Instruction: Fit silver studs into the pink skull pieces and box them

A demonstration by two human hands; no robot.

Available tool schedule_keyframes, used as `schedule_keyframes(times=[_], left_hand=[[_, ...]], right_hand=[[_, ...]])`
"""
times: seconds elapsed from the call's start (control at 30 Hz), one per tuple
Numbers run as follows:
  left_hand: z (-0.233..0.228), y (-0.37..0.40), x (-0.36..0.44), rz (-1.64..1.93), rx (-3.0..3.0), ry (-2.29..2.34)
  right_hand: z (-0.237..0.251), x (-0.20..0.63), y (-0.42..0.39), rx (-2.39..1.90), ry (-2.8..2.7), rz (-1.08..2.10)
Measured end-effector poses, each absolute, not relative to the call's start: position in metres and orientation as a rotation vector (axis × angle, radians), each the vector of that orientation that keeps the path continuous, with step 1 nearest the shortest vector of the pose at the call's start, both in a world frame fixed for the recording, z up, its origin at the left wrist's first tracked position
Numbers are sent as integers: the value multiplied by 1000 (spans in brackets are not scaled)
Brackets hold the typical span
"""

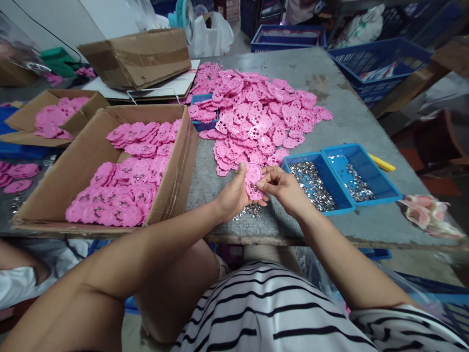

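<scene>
A pink plastic plate [252, 177] with a scalloped edge and holes is held between my two hands over the table's front part. My left hand [234, 195] grips it from the left, thumb along its upper edge. Fingers of my right hand [282, 188] are closed at its right side, the thumb beside a small metal piece on the plate. Whether the right fingertips pinch another small part is hidden. Under the hands lies a little heap of small metal parts [249, 211]. Just beyond them spreads a large pile of similar pink plates [256, 117].
Two blue trays [346, 211] of metal parts stand at the right, near a yellow-handled tool [382, 163]. At the left, a cardboard box [188, 171] holds stacked pink plates. A smaller carton [22, 117] and a tilted carton [146, 56] sit behind. Another person's limb shows at far left.
</scene>
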State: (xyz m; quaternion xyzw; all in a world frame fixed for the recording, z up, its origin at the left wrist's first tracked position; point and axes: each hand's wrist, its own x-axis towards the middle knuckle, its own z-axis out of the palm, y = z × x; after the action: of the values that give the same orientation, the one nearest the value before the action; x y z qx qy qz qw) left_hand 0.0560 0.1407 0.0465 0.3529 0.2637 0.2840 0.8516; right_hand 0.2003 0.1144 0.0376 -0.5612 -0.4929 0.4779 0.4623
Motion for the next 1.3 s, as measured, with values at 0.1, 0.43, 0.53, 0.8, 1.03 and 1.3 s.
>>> schedule_keyframes(times=[0.1,0.43,0.53,0.8,1.03,1.3], left_hand=[[48,142,56,598,782,544],[51,140,55,577,840,589],[50,140,54,575,858,591],[45,141,54,563,816,581],[43,141,53,559,845,571],[45,143,55,566,762,592]], right_hand=[[46,199,113,-1310,-1162,1329],[44,199,114,-1314,-1204,1338],[41,200,115,-1352,-1220,1299],[42,199,112,-1368,-1261,1266],[39,199,113,-1397,-1262,1180],[24,196,112,-1400,-1200,1143]])
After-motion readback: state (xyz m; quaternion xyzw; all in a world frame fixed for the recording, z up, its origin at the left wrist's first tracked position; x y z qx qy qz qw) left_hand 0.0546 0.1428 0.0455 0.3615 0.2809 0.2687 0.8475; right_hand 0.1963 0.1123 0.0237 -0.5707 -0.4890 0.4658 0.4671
